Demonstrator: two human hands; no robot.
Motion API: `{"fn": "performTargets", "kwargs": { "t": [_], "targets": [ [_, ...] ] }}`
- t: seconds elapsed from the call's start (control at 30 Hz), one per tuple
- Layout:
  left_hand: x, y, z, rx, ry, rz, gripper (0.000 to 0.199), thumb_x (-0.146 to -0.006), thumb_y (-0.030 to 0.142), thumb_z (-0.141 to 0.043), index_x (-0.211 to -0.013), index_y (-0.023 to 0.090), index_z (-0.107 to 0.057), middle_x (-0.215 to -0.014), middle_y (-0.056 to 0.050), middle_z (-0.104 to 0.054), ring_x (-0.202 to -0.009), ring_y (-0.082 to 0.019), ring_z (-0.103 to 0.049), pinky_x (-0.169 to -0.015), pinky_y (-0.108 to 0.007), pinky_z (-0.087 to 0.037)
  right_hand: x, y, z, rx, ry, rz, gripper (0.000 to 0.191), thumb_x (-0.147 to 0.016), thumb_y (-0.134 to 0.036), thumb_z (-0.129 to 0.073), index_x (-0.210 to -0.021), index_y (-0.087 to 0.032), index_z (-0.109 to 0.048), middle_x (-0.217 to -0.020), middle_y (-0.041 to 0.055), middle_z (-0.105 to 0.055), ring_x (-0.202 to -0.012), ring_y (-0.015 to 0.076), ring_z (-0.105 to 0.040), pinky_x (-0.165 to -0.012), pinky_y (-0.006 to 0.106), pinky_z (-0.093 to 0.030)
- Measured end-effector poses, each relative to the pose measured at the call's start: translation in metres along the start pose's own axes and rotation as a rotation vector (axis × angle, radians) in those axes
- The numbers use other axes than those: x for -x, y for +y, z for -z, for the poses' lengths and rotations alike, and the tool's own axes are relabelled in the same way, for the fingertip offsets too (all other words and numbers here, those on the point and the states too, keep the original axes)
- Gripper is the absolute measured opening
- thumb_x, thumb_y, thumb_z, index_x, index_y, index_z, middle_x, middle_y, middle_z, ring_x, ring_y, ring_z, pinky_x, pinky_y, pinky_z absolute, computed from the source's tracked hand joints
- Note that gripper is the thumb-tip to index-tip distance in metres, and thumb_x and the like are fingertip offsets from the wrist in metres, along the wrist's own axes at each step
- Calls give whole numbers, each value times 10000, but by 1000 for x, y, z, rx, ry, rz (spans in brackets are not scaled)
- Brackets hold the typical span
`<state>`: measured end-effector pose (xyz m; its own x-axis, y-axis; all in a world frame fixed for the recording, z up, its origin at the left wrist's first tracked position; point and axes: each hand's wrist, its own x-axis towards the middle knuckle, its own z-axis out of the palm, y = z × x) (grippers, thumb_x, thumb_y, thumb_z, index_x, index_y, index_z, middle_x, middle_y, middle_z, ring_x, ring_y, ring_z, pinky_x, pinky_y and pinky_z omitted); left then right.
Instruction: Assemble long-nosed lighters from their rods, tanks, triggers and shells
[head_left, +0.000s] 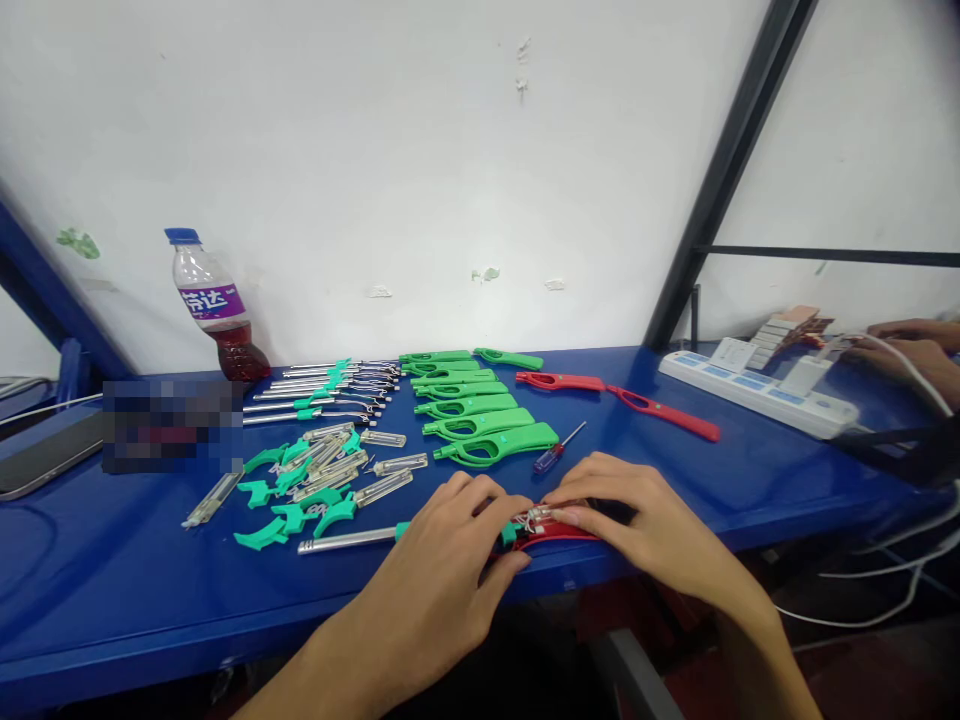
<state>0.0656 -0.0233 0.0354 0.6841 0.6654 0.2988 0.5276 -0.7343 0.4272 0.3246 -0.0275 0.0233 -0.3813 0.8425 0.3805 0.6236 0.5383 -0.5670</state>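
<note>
Red lighter casing [562, 531] lies at the front edge of the blue desk [150, 580], right of centre, between the two hands. Starting at far left, a dark phone [45, 462] lies beside a blurred-out patch. Behind them, against the white wall [360, 150], stands a bottle [217, 302] of dark red drink with a blue cap and purple label. Next comes a loose heap of clear reservoirs [386, 487] and turquoise triggers [262, 535], with a row of metal tubes [300, 386] trailing wires behind it. Nearer the front, a single metal tube [349, 541] with a turquoise collar runs under the left hand [457, 545], whose fingers are curled over the casing's left end, thumb at the near side. Green casings [480, 408] are lined up behind. Above the right hand [637, 510] lies a screwdriver [550, 458]; this hand's fingers close on the casing by small pale wired parts [536, 517], though exactly what they pinch cannot be told. Beyond are two other red casings [664, 412], then a white power strip [757, 393] and, at far right, another person's hand [911, 345].
</note>
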Motion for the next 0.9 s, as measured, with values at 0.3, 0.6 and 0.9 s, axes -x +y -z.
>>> {"fn": "performTargets", "kwargs": {
  "t": [0.3, 0.6, 0.9],
  "targets": [
    [1, 0, -2, 8, 12, -17, 329, -1028, 148, -620, -1313, 309, -659, -1173, -22, -643, -1069, -241, -582, -941, -432, -523, 1, 1, -1, -2, 6, -16, 214, -1056, -399, -632, -1078, -318, -829, -1053, 11, -794, -1000, 196, -707, -918, 313, -540],
    [0, -1, -3, 25, 19, -19, 265, -1028, 145, -618, -1245, 290, -668, -1172, -27, -644, -1073, -243, -572, -944, -434, -505, 2, 2, -1, -1, 11, -15, 206, -1058, -391, -634, -1081, -321, -826, -1042, 5, -790, -999, 190, -695, -911, 307, -524],
    [-2, -4, 0, 115, -1, -1, 233, -1002, 166, -686, -1190, 299, -650, -1168, 0, -627, -1071, -220, -568, -933, -378, -477, 2, 3, -1, -11, 8, -9, 187, -1057, -381, -642, -1079, -336, -822, -1035, -18, -790, -997, 174, -694, -904, 288, -516]
  ]
}}
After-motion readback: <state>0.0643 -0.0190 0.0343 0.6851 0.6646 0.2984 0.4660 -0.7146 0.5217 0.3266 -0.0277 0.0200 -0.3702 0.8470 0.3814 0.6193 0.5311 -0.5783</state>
